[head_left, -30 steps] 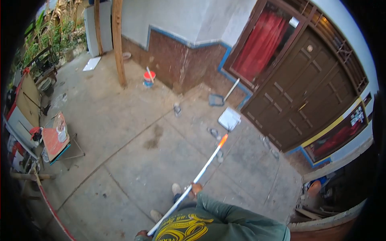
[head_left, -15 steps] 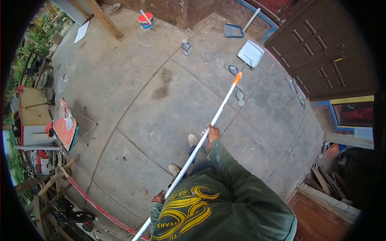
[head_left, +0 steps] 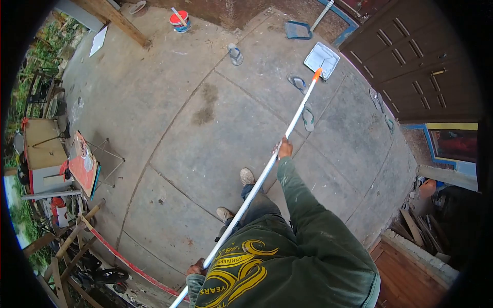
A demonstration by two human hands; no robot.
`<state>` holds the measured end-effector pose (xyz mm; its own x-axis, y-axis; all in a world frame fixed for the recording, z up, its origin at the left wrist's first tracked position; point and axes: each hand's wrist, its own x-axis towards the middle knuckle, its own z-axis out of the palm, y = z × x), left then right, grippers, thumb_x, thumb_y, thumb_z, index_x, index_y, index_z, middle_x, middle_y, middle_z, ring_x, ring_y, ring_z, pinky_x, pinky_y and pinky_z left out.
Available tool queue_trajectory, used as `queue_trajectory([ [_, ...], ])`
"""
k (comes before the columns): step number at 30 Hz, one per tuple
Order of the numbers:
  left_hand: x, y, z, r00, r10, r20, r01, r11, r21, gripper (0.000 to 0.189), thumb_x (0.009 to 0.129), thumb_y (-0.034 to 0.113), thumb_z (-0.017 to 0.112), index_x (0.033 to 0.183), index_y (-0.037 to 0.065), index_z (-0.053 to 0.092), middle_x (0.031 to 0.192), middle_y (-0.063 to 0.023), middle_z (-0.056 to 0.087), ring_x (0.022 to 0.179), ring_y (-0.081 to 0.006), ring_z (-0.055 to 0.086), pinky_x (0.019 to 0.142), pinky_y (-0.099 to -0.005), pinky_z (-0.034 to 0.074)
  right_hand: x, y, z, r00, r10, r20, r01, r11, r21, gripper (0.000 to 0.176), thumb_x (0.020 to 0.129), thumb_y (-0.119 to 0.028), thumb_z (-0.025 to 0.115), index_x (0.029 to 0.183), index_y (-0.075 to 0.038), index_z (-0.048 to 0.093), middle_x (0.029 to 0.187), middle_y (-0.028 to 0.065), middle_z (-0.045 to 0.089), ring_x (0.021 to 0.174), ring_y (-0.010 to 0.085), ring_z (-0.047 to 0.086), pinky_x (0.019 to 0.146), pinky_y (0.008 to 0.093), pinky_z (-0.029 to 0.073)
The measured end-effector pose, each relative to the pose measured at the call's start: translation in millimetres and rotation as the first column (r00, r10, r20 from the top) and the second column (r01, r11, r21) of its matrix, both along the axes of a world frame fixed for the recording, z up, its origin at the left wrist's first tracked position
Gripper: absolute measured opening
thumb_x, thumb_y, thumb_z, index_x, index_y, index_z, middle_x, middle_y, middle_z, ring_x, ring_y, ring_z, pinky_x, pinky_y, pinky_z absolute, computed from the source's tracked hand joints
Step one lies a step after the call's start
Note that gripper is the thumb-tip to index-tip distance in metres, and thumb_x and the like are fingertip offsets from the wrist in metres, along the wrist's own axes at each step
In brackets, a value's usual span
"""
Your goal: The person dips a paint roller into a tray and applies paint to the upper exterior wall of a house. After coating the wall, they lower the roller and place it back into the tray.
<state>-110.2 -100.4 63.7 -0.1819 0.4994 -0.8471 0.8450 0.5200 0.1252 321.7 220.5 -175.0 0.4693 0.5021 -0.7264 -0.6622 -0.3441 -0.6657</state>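
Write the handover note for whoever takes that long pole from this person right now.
Left hand: grip closed on the near end of the pole, low by the waist.
Right hand: grip closed on the pole farther up, arm stretched forward.
Things: the pole slants down over the concrete floor. Its orange end is at the white paint tray near the brown door. A red bucket stands by the far wall.
Done: the pole's end is at the tray.
Left: the tip is too small to tell whether it is loaded, so check it.

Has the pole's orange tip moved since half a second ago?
Yes. The orange tip has pushed forward to the white paint tray, now overlapping its near edge where a gap showed before.
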Motion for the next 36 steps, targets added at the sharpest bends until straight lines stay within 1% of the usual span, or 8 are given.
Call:
queue_trajectory([
  [1,-19,-36,-54,0.996,-0.088,-0.007,0.088,0.996,-0.021,0.03,0.077,0.04,0.072,0.1,0.023,0.062,0.082,-0.0167,0.069,0.08,-0.0383,0.067,0.072,-0.047,0.052,-9,-7,0,0.999,0.003,-0.032,-0.003,1.0,-0.016,0.021,0.101,-0.03,0.045,0.109,-0.012,0.038,0.068,0.007,0.045,0.045,0.0182,0.045,0.037,0.0362,0.041],
  [6,21,-1,-56,0.997,-0.061,-0.042,0.06,0.998,-0.028,0.029,0.081,0.038,0.069,0.106,0.024,0.062,0.086,-0.0184,0.069,0.086,-0.0413,0.066,0.076,-0.0484,0.051,-37,-32,0,0.994,-0.048,-0.099,0.043,0.998,-0.054,0.026,0.101,-0.032,0.044,0.118,-0.014,0.037,0.071,0.0069,0.045,0.045,0.0175,0.043,0.037,0.0348,0.038],
  [9,32,27,-41,0.997,-0.026,0.072,0.033,0.996,-0.084,0.022,0.085,0.032,0.059,0.105,0.023,0.06,0.095,-0.0168,0.067,0.088,-0.0344,0.063,0.08,-0.04,0.048,-37,-24,0,0.996,-0.047,-0.075,0.041,0.996,-0.079,0.024,0.102,-0.032,0.043,0.116,-0.014,0.038,0.071,0.0063,0.044,0.046,0.0163,0.042,0.037,0.0333,0.037],
  [12,34,20,-62,0.995,0.0,0.1,0.002,1.0,-0.021,0.034,0.082,0.045,0.067,0.108,0.024,0.061,0.091,-0.0207,0.068,0.09,-0.0422,0.066,0.077,-0.0494,0.051,-30,-16,-3,0.998,-0.058,-0.025,0.054,0.991,-0.125,0.021,0.102,-0.032,0.043,0.112,-0.014,0.04,0.07,0.0057,0.044,0.045,0.0153,0.041,0.037,0.0322,0.036],
  [20,84,54,-69,0.993,-0.073,0.089,0.069,0.996,0.05,0.056,0.088,0.068,0.048,0.109,0.018,0.062,0.08,-0.0232,0.067,0.081,-0.0457,0.066,0.072,-0.0506,0.052,7,10,-29,0.999,-0.04,0.026,0.044,0.984,-0.173,0.021,0.102,-0.032,0.043,0.111,-0.013,0.04,0.068,0.0048,0.044,0.044,0.015,0.04,0.036,0.0325,0.035],
  [22,93,61,-62,0.994,-0.042,0.097,0.033,0.995,0.098,0.06,0.088,0.067,0.048,0.11,0.013,0.062,0.075,-0.0221,0.067,0.076,-0.045,0.066,0.069,-0.0507,0.053,12,15,-35,1.0,-0.026,0.005,0.026,0.986,-0.167,0.036,0.102,-0.03,0.042,0.132,-0.012,0.033,0.064,0.0056,0.042,0.042,0.0171,0.04,0.036,0.0358,0.037],
  [25,98,66,-69,0.993,-0.078,0.087,0.067,0.989,0.13,0.062,0.09,0.066,0.047,0.115,0.011,0.062,0.076,-0.0228,0.068,0.075,-0.0434,0.068,0.068,-0.0507,0.053,14,21,-36,0.996,-0.052,0.067,0.064,0.979,-0.192,0.022,0.102,-0.032,0.043,0.11,-0.012,0.041,0.067,0.0042,0.043,0.044,0.0147,0.039,0.037,0.0318,0.035],
  [36,121,80,-63,0.995,-0.083,0.064,0.08,0.995,0.057,0.061,0.091,0.062,0.048,0.115,0.008,0.064,0.079,-0.0232,0.069,0.079,-0.0426,0.068,0.07,-0.05,0.054,29,25,-55,0.999,-0.012,0.049,0.022,0.978,-0.207,0.022,0.101,-0.034,0.044,0.11,-0.013,0.041,0.064,0.0055,0.043,0.043,0.0158,0.038,0.036,0.0328,0.034],
])
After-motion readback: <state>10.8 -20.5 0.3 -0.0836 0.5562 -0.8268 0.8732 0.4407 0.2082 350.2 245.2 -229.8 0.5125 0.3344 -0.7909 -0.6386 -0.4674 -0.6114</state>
